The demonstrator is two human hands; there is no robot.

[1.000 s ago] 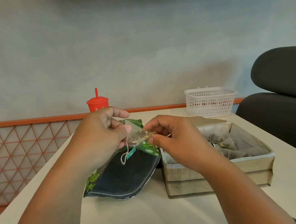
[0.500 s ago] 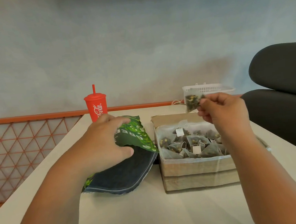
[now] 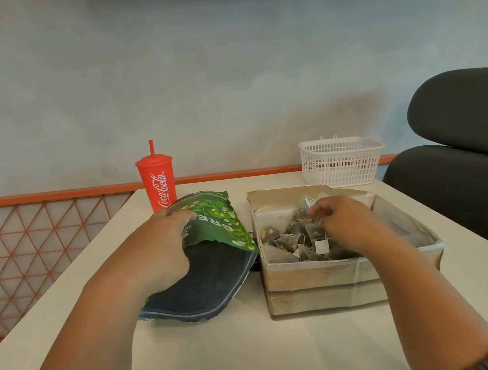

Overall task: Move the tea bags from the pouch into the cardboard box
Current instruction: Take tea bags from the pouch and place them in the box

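Over the cardboard box (image 3: 321,284), my R hand (image 3: 344,223) curls among tea bags (image 3: 289,240) (pinching? can't tell), L hand (image 3: 159,249) grips green pouch (image 3: 219,220); string tags (image 3: 321,246) may snag fingers & lift bags out.

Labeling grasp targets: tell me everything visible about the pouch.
The pouch is a flexible bag lying on the table, just left of the cardboard box. Its upper part, green with white leaf print and lettering, is lifted and curled; the lower part looks dark with a paler sealed rim. The left hand holds its upper edge.
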